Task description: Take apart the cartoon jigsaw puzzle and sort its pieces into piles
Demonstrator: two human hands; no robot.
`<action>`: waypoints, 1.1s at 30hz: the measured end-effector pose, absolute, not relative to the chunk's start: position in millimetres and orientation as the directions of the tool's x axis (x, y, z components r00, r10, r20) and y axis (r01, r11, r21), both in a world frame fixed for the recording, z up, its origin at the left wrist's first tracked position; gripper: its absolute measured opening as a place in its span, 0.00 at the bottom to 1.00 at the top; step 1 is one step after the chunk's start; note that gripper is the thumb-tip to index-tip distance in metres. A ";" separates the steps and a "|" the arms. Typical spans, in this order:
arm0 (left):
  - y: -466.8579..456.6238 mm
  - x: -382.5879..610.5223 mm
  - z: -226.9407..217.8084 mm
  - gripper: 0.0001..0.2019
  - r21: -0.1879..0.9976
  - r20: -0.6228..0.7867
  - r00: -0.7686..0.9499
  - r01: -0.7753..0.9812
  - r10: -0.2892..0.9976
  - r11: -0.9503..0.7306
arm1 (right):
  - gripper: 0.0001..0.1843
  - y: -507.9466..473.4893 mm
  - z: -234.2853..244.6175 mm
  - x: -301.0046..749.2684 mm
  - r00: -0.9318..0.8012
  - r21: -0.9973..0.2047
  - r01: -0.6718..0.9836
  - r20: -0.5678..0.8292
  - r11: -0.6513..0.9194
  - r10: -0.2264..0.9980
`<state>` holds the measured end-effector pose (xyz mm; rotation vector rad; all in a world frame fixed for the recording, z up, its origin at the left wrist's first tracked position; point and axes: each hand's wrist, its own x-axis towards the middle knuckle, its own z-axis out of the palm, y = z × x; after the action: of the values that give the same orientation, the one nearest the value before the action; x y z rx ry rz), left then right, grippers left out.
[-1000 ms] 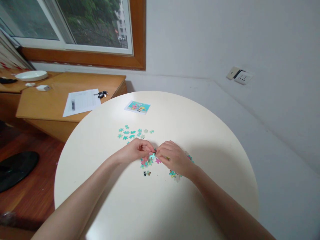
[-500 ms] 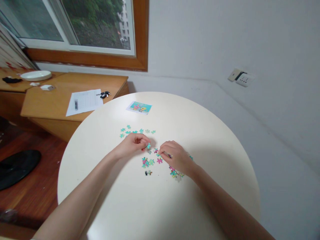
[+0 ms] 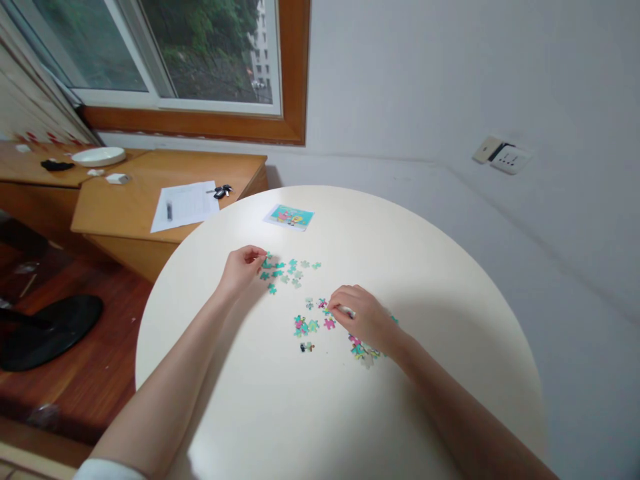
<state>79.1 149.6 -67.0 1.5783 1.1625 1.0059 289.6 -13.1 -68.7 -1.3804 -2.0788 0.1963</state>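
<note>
My left hand [image 3: 244,269] pinches a small teal puzzle piece [image 3: 269,255] at the far left edge of a loose group of teal and pale puzzle pieces [image 3: 279,273]. Over the nearer, mixed pieces hovers my right hand [image 3: 361,315], thumb and forefinger brought together; whatever they hold is hidden. By its fingertips lie a pink piece [image 3: 329,324] and a pink-and-dark piece [image 3: 323,303]. A joined teal-and-pink cluster [image 3: 301,325] sits to its left, with a dark-and-tan pair [image 3: 307,347] closer to me. A pile of pieces [image 3: 367,352] is partly covered by my right wrist.
All this lies on a round white table [image 3: 280,413]. A picture card [image 3: 290,217] with cartoon figures is at its far side. Beyond the left edge, a wooden desk [image 3: 125,213] carries a paper [image 3: 185,205], keys [image 3: 223,191] and a white dish [image 3: 99,157].
My left hand has moved left and away from me with the teal piece, from the middle to the far group. My right hand stays about where it was. The view has turned slightly left.
</note>
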 end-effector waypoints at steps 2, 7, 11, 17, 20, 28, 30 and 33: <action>151.6 77.2 -68.2 0.10 0.963 0.093 0.211 0.228 0.973 -0.141 | 0.08 -13.0 -68.9 289.3 -0.256 -0.443 0.780 0.419 0.442 0.871; 160.5 67.9 -70.7 0.08 0.958 0.099 0.148 0.255 0.984 -0.134 | 0.07 -13.0 -67.6 288.6 -0.259 -0.437 0.782 0.421 0.445 0.869; 168.7 60.3 -74.7 0.06 0.957 0.103 0.108 0.260 0.989 -0.128 | 0.08 -13.1 -65.8 287.7 -0.264 -0.436 0.784 0.409 0.442 0.873; 161.3 57.9 -65.3 0.08 0.949 0.029 0.185 0.303 0.982 -0.085 | 0.08 -13.9 -65.0 287.4 -0.253 -0.452 0.778 0.409 0.436 0.877; 155.5 54.2 -54.6 0.08 0.921 -0.028 0.279 0.381 0.960 -0.084 | 0.08 -13.9 -65.4 288.0 -0.252 -0.454 0.777 0.410 0.436 0.876; 155.5 39.9 -47.9 0.10 0.861 -0.242 0.551 0.501 0.798 -0.085 | 0.07 -12.7 -66.9 289.1 -0.260 -0.449 0.780 0.401 0.436 0.879; 156.2 39.1 -49.9 0.12 0.845 -0.278 0.568 0.528 0.775 -0.084 | 0.07 -12.6 -67.6 289.5 -0.261 -0.449 0.779 0.402 0.437 0.878; 156.8 39.8 -51.9 0.13 0.824 -0.306 0.569 0.560 0.763 -0.087 | 0.07 -12.6 -68.1 289.8 -0.262 -0.445 0.782 0.400 0.436 0.878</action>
<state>39.8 156.8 -51.9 1.7647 1.0943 0.2450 289.8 -12.6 -68.1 -1.3908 -2.0923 0.2083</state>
